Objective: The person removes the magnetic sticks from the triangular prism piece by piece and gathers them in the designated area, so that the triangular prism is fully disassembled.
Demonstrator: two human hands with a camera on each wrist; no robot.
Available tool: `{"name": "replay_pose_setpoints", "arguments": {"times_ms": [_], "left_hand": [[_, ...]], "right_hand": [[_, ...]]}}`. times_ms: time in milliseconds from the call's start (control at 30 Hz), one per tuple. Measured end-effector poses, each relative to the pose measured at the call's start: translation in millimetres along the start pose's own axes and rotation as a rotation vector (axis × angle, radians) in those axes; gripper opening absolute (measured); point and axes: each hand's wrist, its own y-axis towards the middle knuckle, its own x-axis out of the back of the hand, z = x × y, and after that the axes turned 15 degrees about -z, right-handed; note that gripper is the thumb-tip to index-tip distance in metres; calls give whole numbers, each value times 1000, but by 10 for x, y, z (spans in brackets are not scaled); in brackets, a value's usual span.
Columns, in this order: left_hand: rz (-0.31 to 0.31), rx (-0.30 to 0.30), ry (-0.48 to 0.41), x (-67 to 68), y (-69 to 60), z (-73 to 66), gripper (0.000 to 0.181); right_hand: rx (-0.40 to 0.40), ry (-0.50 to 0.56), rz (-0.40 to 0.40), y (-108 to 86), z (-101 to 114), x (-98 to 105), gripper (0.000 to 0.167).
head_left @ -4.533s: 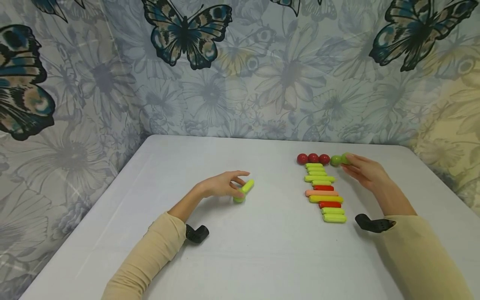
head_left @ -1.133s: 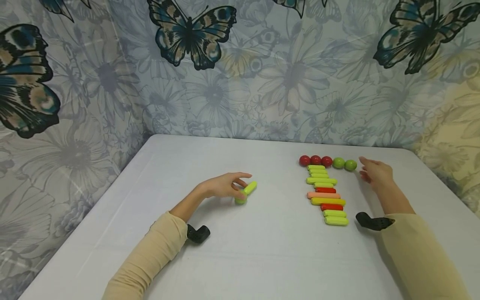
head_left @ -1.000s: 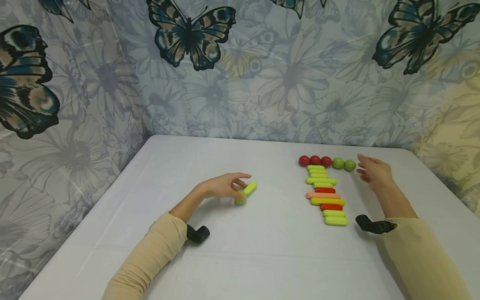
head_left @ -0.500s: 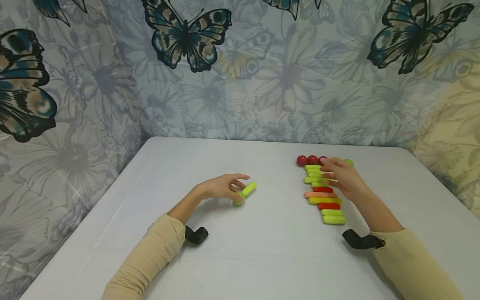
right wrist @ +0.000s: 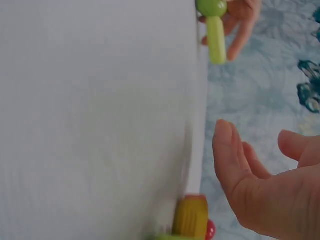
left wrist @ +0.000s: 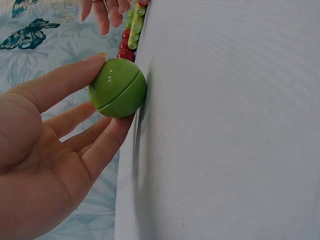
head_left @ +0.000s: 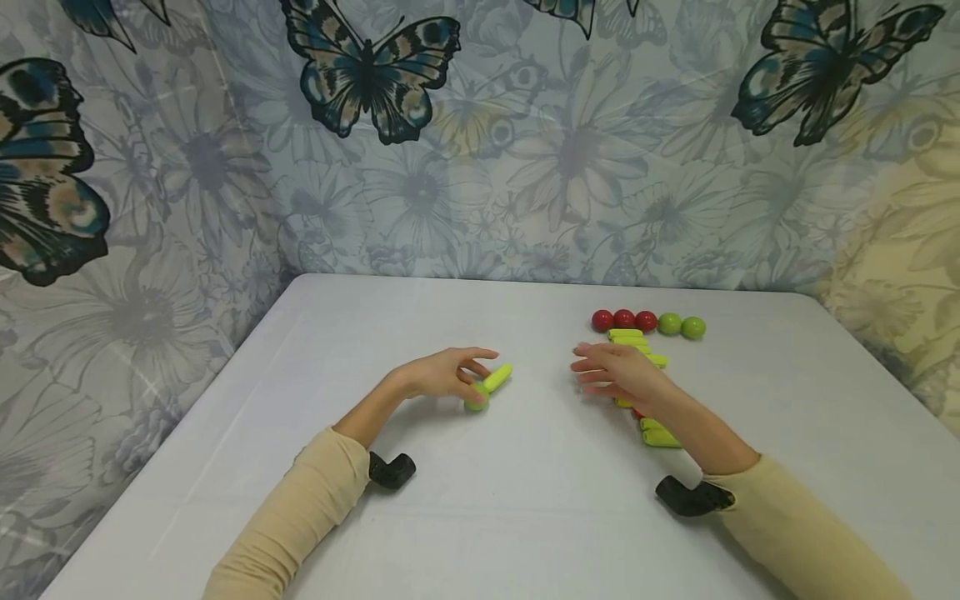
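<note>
My left hand pinches a green ball between thumb and fingers. A seam runs around the ball in the left wrist view. From the ball a lime stick points away; in the right wrist view the stick appears end to end with it. My right hand hovers over the column of coloured sticks, fingers extended leftward and holding nothing. It hides the middle of that column. Lime sticks show at the near end, and more lime sticks at the far end.
Beyond the stick column, red balls and two green balls form a line on the white table. A wall with butterfly-patterned covering rises behind the table's back edge. Black wrist devices sit below both hands.
My right hand has let go of the second green ball at the line's right end, then swept left and nearer over the sticks. The left hand keeps its pinch on the green ball.
</note>
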Motion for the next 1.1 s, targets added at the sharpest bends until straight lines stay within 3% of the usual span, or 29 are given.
{"name": "replay_pose_setpoints", "arguments": {"times_ms": [167,433,867,1100], "left_hand": [[-9,8,-4,-3,-11,-8,76],[4,-12,26,16,-14,8,76],[12,-5,0,-3,-3,-26,76],[23,-11,-9,9,-13,-14,75]], "right_hand": [[-42,26,54,1,-31,-201,59],[-177,147,164,16,-31,-551,52],[-173,218,120,86,-18,-932,44],[-160,170,86,135,-10,-1022,44]]}}
